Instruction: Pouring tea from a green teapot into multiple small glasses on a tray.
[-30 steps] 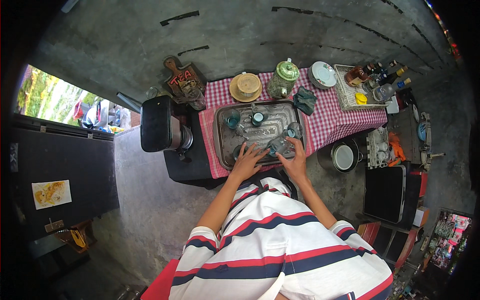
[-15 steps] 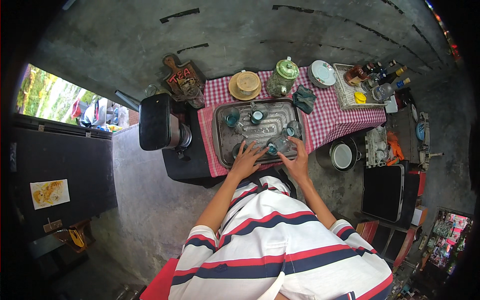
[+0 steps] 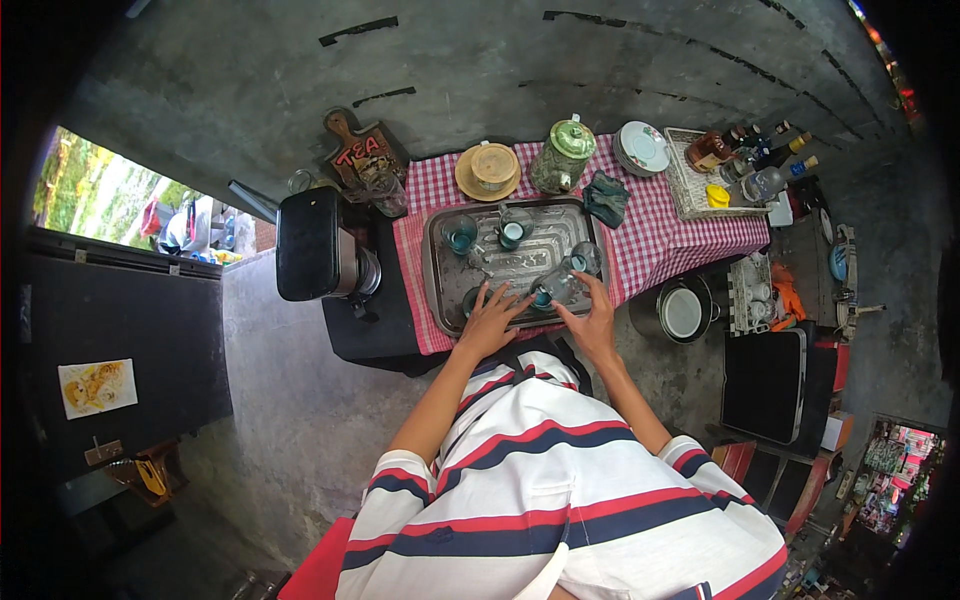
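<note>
From the head view, the left hand [image 3: 490,320] lies spread, fingers apart, on the near edge of the metal tray [image 3: 520,262] on the checked cloth [image 3: 660,235]; the right hand [image 3: 592,318] curls around a clear glass [image 3: 562,285] on the tray's near right part; teal cups [image 3: 460,235] stand at its far side.
</note>
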Demonstrator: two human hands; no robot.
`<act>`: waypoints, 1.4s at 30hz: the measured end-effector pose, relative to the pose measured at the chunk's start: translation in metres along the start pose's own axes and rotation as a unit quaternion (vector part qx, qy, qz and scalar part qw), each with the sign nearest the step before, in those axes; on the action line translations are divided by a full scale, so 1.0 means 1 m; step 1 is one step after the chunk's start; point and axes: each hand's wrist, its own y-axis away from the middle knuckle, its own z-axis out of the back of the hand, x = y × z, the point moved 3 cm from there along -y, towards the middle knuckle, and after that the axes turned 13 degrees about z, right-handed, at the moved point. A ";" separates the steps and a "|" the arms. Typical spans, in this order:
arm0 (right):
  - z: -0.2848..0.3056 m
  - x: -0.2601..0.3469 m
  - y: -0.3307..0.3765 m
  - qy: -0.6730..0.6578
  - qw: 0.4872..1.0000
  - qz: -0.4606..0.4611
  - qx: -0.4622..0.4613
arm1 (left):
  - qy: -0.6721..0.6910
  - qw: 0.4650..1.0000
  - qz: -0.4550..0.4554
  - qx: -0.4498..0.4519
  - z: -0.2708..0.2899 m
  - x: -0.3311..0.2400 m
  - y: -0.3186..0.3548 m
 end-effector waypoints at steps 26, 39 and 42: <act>0.003 0.001 -0.004 -0.006 1.000 0.016 -0.015 | 0.088 0.996 -0.004 -0.016 0.008 0.003 0.002; -0.011 -0.057 0.018 -0.269 0.916 -0.282 -0.100 | 0.110 0.985 0.109 -0.081 0.016 0.025 0.006; -0.009 -0.059 0.021 -0.300 0.897 -0.308 -0.102 | 0.099 0.986 0.098 -0.091 0.020 0.020 0.005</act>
